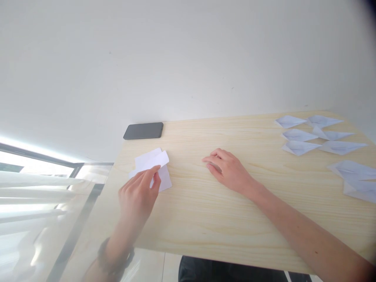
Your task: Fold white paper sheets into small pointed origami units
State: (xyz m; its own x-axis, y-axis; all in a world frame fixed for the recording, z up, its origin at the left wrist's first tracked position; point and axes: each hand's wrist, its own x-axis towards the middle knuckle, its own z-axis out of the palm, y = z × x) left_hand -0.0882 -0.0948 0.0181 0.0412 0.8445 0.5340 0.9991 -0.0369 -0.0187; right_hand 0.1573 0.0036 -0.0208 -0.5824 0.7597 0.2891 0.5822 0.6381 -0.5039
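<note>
My left hand (pixel 139 192), with a dark bracelet at its wrist, pinches a sheet of white paper (pixel 161 158) between thumb and fingers. That sheet is lifted and curls at its right edge. Beneath it other white paper sheets (pixel 166 180) lie overlapping on the table; the hand covers part of them. To the right, my right hand (pixel 227 169) rests low over the bare wood. Its fingers are loosely bent, the thumb stands a little apart, and nothing shows between them.
A dark phone (pixel 143 131) lies at the table's far left corner. Several folded white paper pieces (pixel 301 147) are laid out along the right side of the wooden table (pixel 205 219). Behind is a white wall (pixel 188 58); a window with a pale curtain (pixel 32 203) is at left.
</note>
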